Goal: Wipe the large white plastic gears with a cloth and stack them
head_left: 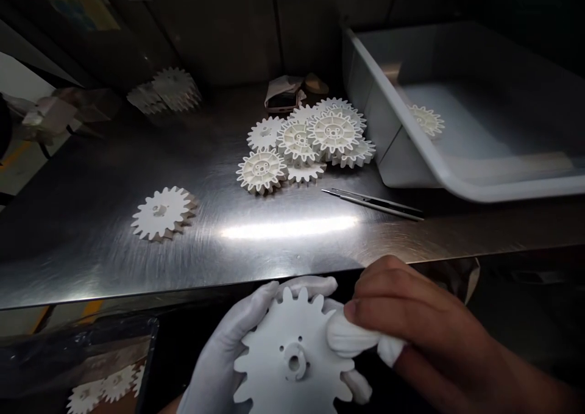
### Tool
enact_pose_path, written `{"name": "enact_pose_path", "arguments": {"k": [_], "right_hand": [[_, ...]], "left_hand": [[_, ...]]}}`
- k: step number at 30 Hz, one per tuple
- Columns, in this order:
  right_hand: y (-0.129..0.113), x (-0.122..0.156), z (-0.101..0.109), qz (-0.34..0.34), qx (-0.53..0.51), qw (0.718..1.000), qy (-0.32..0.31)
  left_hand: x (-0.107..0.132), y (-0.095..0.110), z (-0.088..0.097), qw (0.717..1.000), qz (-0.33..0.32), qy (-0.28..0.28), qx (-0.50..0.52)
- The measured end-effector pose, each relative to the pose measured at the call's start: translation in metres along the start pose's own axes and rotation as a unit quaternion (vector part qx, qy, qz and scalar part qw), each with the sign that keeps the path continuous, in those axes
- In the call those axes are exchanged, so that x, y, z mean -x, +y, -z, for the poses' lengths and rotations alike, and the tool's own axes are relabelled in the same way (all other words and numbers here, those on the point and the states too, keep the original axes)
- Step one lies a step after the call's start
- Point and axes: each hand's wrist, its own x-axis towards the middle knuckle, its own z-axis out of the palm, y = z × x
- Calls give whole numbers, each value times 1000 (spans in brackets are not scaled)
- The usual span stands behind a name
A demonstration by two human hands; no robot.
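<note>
Gear (290,358) in grip of cupped left hand (218,356) | right hand (414,325) curled, grip pinching cloth (351,339)

I am standing at a steel table (137,261), and a band of light (287,226) is glaring off its brushed top. Dark wall panels (219,30) are rising just behind it. To my left, a pale floor (22,179) with a yellow stripe (13,155) is showing.
</note>
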Motion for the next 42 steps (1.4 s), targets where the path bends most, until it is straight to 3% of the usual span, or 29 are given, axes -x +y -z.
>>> {"name": "enact_pose_path", "arguments": {"k": [3,7,10,13,16,21,26,30,36,39,42], "right_hand": [[-10,-9,-3,9,30,999,-34],[-13,-9,-3,-7,28,997,-71],[-2,4,5,21,36,998,-49],[8,14,12,-6,46,998,-32],[11,15,12,-31,-16,999,4],[6,4,2,-25,-104,994,19],[-1,-3,-1,22,-85,995,39],[-2,-2,-4,39,-92,995,28],[19,19,1,-77,-53,995,40],[19,20,7,-61,-50,995,61],[10,9,9,-34,-48,998,36]], "left_hand": [[-3,-4,0,999,21,3,-23],[-3,-7,7,996,-19,59,-64],[-2,-6,8,996,-18,67,-50],[-1,-3,1,997,-30,58,-32],[-2,0,-5,997,-23,49,-48],[0,0,1,990,-17,111,-89],[7,-2,10,984,-18,139,-109],[6,-3,10,988,2,69,-141],[2,1,0,992,-4,47,-113],[0,1,-1,995,8,12,-95],[-2,-1,2,995,3,15,-101]]}}
